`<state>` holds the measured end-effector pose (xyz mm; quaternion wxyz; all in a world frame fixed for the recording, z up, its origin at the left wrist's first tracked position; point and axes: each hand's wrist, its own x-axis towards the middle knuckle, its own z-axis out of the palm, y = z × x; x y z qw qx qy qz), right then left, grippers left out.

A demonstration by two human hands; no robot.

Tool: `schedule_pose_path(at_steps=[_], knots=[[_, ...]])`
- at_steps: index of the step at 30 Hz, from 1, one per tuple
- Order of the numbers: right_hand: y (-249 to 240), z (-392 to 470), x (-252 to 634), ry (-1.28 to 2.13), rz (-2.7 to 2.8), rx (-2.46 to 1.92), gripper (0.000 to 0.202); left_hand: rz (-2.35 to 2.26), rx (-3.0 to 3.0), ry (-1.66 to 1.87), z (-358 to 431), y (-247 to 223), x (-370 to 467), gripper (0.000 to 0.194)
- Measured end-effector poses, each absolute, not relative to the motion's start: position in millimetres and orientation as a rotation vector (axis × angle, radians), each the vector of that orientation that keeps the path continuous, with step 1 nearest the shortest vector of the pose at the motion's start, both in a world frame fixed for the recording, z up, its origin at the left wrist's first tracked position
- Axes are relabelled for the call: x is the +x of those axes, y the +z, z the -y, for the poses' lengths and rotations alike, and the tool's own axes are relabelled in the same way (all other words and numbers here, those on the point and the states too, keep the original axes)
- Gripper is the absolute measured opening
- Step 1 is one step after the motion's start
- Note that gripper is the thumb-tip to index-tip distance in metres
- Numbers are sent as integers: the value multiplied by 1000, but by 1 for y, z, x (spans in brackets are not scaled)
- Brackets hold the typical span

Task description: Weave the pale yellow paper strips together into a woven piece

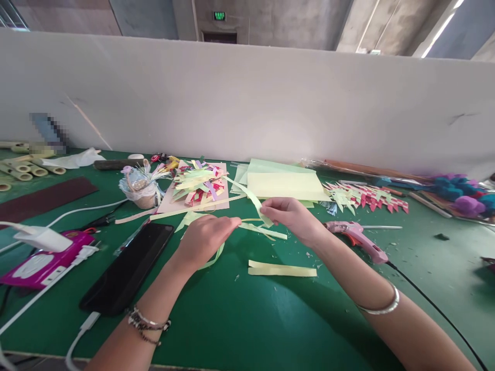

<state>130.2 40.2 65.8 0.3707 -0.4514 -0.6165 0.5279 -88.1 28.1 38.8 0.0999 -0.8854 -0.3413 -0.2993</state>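
My right hand [292, 219] pinches a long pale green paper strip [251, 197] near its lower end; the strip slants up to the left toward the heap. My left hand [207, 237] is closed around a bundle of light green and yellow paper strips. Their ends stick out on both sides, and one loop [215, 259] hangs under the palm; the folded middle is hidden by the fingers. Two loose pale yellow strips [282, 269] lie on the green table in front of my hands. Beyond them, a heap of coloured paper strips [199, 181] rests on a pink sheet [216, 206].
Paper sheets [286, 183] and woven pieces [367, 197] lie toward the back. A pink glue gun [363, 241] with a black cord is right of my right hand. On the left are a black phone [129, 268], a magenta power strip [50, 257] and a small basket [141, 188].
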Motion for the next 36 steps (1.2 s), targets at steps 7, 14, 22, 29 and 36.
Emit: schedule_pose_path(at_steps=[7,14,22,29,36], knots=[[65,-39,121,1440,1420,-1002,24,940,-2649,-966,-26,39,-83,15],[66,-37,120,1343,1465,-951,28,959,-2689,-1009,-23,38,-78,15],[71,-30,123,965,1913,-1014,10,1012,-2681,-1034,-23,36,-77,17],[74,-26,128,647,2159,-916,12,1031,-2685,-1033,-22,36,-78,18],[75,-23,124,568,2222,-915,15,1026,-2674,-1045,-21,36,-76,18]])
